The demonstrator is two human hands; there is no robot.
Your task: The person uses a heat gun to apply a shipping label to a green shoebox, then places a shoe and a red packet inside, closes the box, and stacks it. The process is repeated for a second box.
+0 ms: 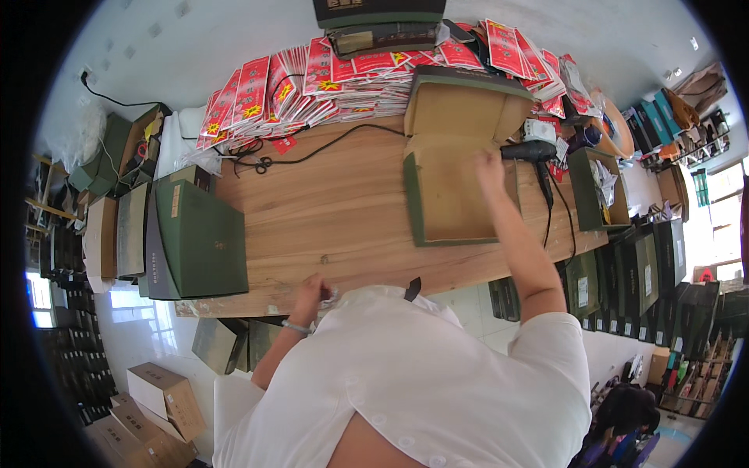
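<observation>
An open green shoe-type box (456,207) with a brown cardboard inside lies on the wooden table, its lid folded back to the far side. My right hand (490,169) is over the box's right part, fingers curled closed; what they hold, if anything, is hidden. Just right of it lies a black hair dryer (530,151), its nozzle close to the knuckles. My left hand (310,293) is low at the table's front edge, fingers closed, beside my white shirt. A small pale thing shows by its fingertips, too small to name.
Stacks of red-and-white printed packets (312,82) line the back of the wooden table (328,203). A closed green box (204,238) stands on the left. Black cords trail across the back and off the right edge. An open green bin (597,187) sits at the right.
</observation>
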